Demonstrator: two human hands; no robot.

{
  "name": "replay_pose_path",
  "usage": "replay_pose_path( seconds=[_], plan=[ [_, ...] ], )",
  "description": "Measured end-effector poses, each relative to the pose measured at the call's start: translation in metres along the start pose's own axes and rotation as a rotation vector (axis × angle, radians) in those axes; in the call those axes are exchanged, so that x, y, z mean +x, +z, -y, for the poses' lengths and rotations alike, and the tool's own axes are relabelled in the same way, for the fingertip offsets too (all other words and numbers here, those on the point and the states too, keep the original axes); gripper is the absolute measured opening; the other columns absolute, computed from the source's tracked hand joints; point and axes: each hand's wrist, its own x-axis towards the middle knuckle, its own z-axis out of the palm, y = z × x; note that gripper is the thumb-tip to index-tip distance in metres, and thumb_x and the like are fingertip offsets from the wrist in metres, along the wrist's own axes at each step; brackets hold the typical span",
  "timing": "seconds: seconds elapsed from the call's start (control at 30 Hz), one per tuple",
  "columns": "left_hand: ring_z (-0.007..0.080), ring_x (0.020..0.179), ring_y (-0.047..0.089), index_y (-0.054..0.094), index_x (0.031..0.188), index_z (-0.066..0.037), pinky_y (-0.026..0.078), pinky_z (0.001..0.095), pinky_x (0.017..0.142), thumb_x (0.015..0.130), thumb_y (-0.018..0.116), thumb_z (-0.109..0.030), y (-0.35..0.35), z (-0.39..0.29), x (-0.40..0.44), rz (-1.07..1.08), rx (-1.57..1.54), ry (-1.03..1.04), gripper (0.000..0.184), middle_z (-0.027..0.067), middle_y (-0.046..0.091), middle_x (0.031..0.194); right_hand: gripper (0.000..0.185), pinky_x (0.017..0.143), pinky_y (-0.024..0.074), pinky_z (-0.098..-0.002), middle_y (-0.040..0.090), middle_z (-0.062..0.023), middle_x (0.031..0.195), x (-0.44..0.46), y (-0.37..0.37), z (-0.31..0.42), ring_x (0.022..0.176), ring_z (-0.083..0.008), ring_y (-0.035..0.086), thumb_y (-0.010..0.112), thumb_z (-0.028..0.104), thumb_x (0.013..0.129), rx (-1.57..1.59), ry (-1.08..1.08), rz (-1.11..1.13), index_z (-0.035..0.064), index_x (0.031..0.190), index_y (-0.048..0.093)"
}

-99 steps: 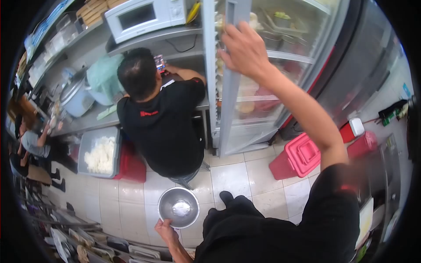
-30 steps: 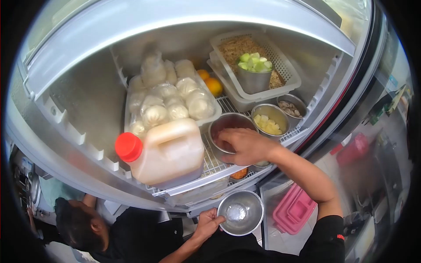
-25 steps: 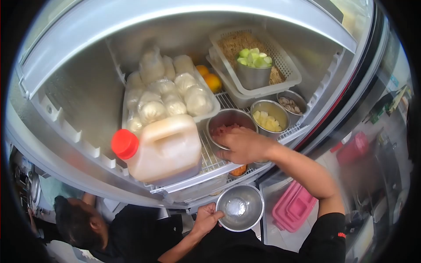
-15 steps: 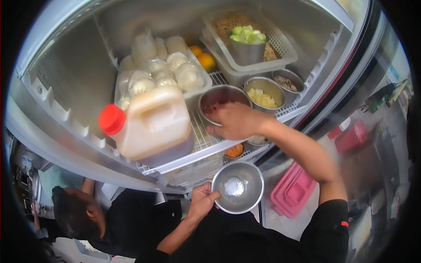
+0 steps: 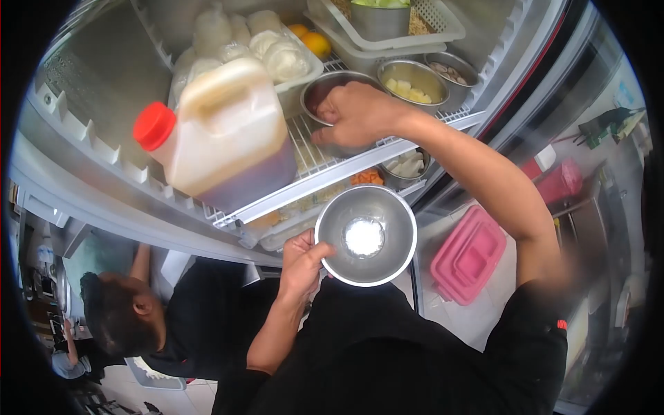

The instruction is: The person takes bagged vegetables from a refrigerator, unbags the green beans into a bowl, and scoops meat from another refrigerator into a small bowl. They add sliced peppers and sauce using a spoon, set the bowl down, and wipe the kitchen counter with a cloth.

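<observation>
My left hand [image 5: 302,263] grips the rim of a steel bowl [image 5: 365,238], thumb on the inner side. The bowl is tilted towards me and bare inside, with a bright reflection at its bottom. My right hand [image 5: 363,114] reaches into the fridge, fingers curled into a metal bowl [image 5: 318,88] on the wire shelf, thumb low outside its rim. Dark reddish contents show in that bowl; what the fingertips hold is hidden. Beside it stand a metal bowl of pale yellow chunks [image 5: 409,90] and a bowl of sliced brownish pieces [image 5: 448,71].
Left on the shelf stands a jug [image 5: 228,138] with a red cap, before bagged white balls [image 5: 280,55]. A perforated basket [image 5: 443,31] is behind. Below sit white pieces [image 5: 407,164]. A pink lidded box [image 5: 470,252] is on the floor. A co-worker [image 5: 131,311] is at left.
The view has shifted so the shelf sits higher. The steel bowl in my left hand appears higher and nearer. My right hand stays at the metal bowl, its fingers more curled.
</observation>
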Motion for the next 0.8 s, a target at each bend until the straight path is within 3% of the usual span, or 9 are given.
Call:
replay_pose_path(
  seconds=[0.03, 0.07, 0.13, 0.27, 0.33, 0.37, 0.47, 0.6, 0.8],
  plan=[
    [0.0136, 0.046, 0.056, 0.060, 0.077, 0.004, 0.044, 0.0238, 0.040, 0.072, 0.058, 0.004, 0.000, -0.002, 0.000, 0.010, -0.016, -0.012, 0.005, 0.0111, 0.062, 0.065, 0.042, 0.064, 0.0479, -0.0345, 0.059, -0.0140, 0.062, -0.001, -0.005, 0.004, 0.060, -0.0279, 0.057, 0.069, 0.040, 0.073, 0.020, 0.058, -0.011, 0.0009, 0.064, 0.057],
    [0.0136, 0.046, 0.056, 0.060, 0.077, 0.004, 0.044, 0.0238, 0.040, 0.072, 0.058, 0.004, 0.000, -0.002, 0.001, 0.012, -0.016, -0.010, 0.005, 0.0111, 0.062, 0.065, 0.042, 0.064, 0.0479, -0.0345, 0.059, -0.0140, 0.062, -0.001, -0.007, 0.004, 0.060, -0.0279, 0.057, 0.069, 0.040, 0.073, 0.017, 0.057, -0.012, 0.0009, 0.064, 0.057],
    [0.0138, 0.045, 0.055, 0.060, 0.077, 0.005, 0.044, 0.0240, 0.039, 0.072, 0.058, 0.004, -0.002, -0.001, 0.003, 0.023, -0.016, 0.008, 0.005, 0.0113, 0.062, 0.065, 0.051, 0.055, 0.0421, -0.0303, 0.050, -0.0039, 0.053, -0.002, -0.009, 0.004, 0.052, -0.0160, 0.046, 0.078, 0.043, 0.066, 0.138, 0.028, -0.127, 0.0055, 0.053, 0.046],
    [0.0133, 0.044, 0.054, 0.060, 0.077, 0.005, 0.043, 0.0241, 0.039, 0.072, 0.058, 0.004, 0.000, -0.009, 0.004, 0.036, -0.006, -0.033, 0.005, 0.0116, 0.062, 0.064, 0.057, 0.060, 0.0470, -0.0328, 0.060, -0.0084, 0.061, 0.005, -0.009, -0.010, 0.058, -0.0213, 0.057, 0.076, 0.058, 0.061, 0.290, 0.104, -0.226, 0.0027, 0.060, 0.060],
    [0.0130, 0.043, 0.053, 0.060, 0.076, 0.006, 0.043, 0.0241, 0.039, 0.072, 0.058, 0.003, 0.002, -0.013, 0.004, 0.059, 0.011, -0.034, 0.005, 0.0116, 0.061, 0.063, 0.050, 0.058, 0.0456, -0.0291, 0.058, -0.0053, 0.059, 0.004, -0.014, -0.011, 0.056, -0.0153, 0.053, 0.082, 0.047, 0.060, 0.463, 0.146, -0.459, 0.0023, 0.061, 0.060],
    [0.0130, 0.043, 0.053, 0.060, 0.076, 0.006, 0.043, 0.0241, 0.039, 0.072, 0.058, 0.003, 0.002, -0.014, 0.005, 0.059, 0.010, -0.034, 0.005, 0.0116, 0.061, 0.063, 0.043, 0.055, 0.0433, -0.0263, 0.056, -0.0014, 0.059, 0.000, -0.017, -0.011, 0.055, -0.0106, 0.049, 0.086, 0.035, 0.059, 0.602, 0.158, -0.519, 0.0028, 0.060, 0.058],
    [0.0129, 0.043, 0.053, 0.059, 0.075, 0.006, 0.042, 0.0241, 0.039, 0.072, 0.058, 0.004, 0.003, -0.013, 0.008, 0.036, 0.006, -0.019, 0.004, 0.0116, 0.061, 0.063, 0.039, 0.052, 0.0415, -0.0251, 0.056, -0.0004, 0.061, -0.003, -0.020, -0.012, 0.055, -0.0085, 0.049, 0.086, 0.029, 0.061, 0.813, 0.114, -0.533, 0.0037, 0.059, 0.056],
    [0.0132, 0.043, 0.053, 0.059, 0.074, 0.006, 0.042, 0.0242, 0.039, 0.072, 0.058, 0.004, 0.007, -0.012, 0.011, 0.021, 0.008, -0.025, 0.003, 0.0115, 0.060, 0.063, 0.035, 0.050, 0.0400, -0.0241, 0.055, 0.0000, 0.061, 0.001, -0.022, -0.011, 0.054, -0.0073, 0.048, 0.085, 0.022, 0.063, 0.793, 0.161, -0.518, 0.0049, 0.058, 0.055],
    [0.0140, 0.045, 0.054, 0.058, 0.077, 0.007, 0.042, 0.0248, 0.039, 0.072, 0.058, 0.005, 0.010, -0.012, 0.013, 0.014, -0.026, -0.021, 0.005, 0.0123, 0.061, 0.066, 0.030, 0.051, 0.0447, -0.0249, 0.059, -0.0065, 0.067, 0.002, -0.032, -0.008, 0.055, -0.0123, 0.055, 0.083, 0.017, 0.064, 1.169, 0.176, -0.503, 0.0016, 0.066, 0.057]
  ],
)
